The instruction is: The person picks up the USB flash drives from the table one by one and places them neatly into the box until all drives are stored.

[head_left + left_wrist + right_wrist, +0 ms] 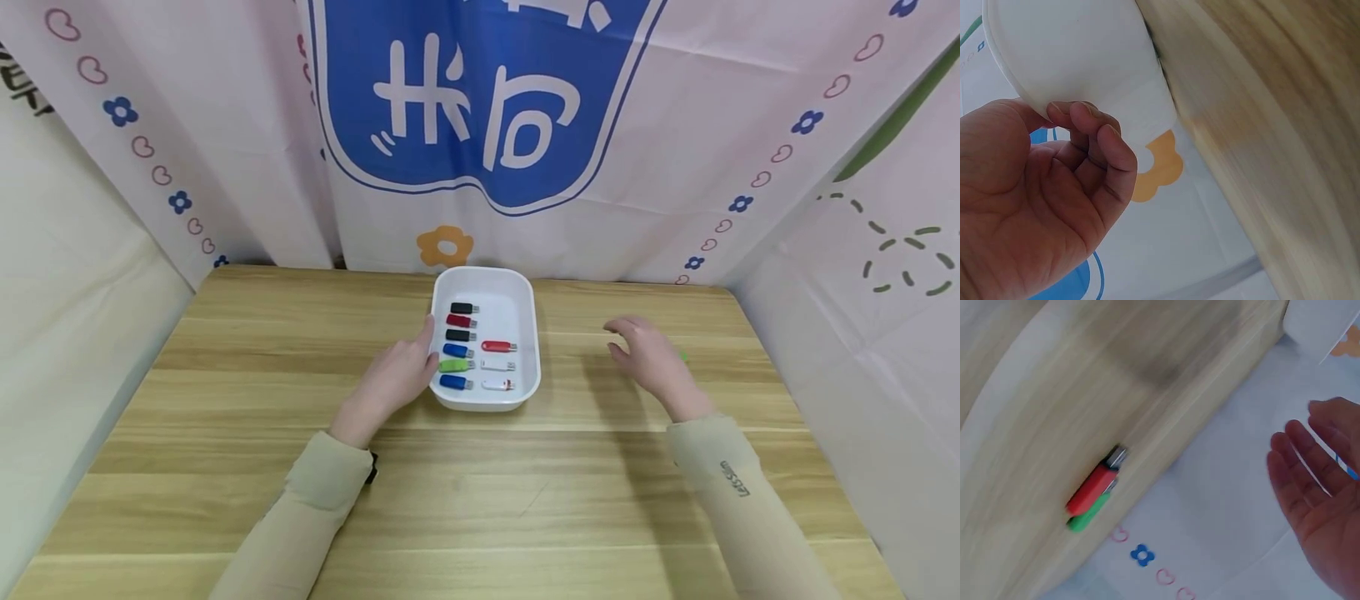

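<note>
My left hand (397, 371) holds the left rim of a white plastic tray (534, 333), thumb over the edge and fingers outside. Its curled fingers show against the tray wall (1085, 50) in the left wrist view. Several USB sticks lie in the tray in two columns. The left column has a green USB stick (456, 365) among black, red and blue ones; the right has a red USB stick (498, 346) above two white ones. Holding nothing, my right hand (651, 358) hovers right of the tray, fingers loosely bent. Below it lie a red USB stick (1092, 489) and a green USB stick (1088, 514), side by side.
The tray stands on a wooden table (480, 500), close to its back edge. A printed white curtain (255, 125) hangs right behind the table, and pale cloth (67, 250) closes off both sides. In the head view, only a bit of green shows behind my right hand.
</note>
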Demonstrator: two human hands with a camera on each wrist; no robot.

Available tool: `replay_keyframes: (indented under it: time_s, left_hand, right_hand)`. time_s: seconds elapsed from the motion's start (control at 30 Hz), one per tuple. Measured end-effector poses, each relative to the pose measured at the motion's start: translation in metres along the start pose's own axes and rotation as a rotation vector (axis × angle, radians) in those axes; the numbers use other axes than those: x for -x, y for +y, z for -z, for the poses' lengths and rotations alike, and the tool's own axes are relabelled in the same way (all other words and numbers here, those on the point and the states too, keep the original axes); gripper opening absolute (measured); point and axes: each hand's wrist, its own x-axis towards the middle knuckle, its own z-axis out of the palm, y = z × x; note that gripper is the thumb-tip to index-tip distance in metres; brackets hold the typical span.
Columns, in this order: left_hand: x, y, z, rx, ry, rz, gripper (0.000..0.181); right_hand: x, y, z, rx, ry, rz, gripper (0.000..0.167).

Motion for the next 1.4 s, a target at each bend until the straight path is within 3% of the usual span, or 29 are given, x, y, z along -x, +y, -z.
replay_keyframes:
  time_s: [0.23, 0.5, 1.0, 1.4]
  left_hand:
    - [-0.001, 0.0, -0.001, 0.005, -0.001, -0.002, 0.068]
    - [0.0, 0.0, 0.0, 0.001, -0.001, -0.001, 0.068]
    - [0.0, 0.0, 0.001, 0.004, -0.019, 0.012, 0.069]
    - [0.0, 0.001, 0.001, 0.015, -0.027, 0.026, 0.07]
  right_hand:
    - [0.019, 0.039, 0.008, -0.006, -0.087, -0.104, 0.031]
    - [0.033, 0.068, 0.001, 0.066, -0.096, -0.111, 0.028]
    - [0.039, 0.073, -0.006, 0.097, -0.14, -0.167, 0.023]
    - [0.037, 0.068, -0.01, 0.177, -0.123, -0.114, 0.02]
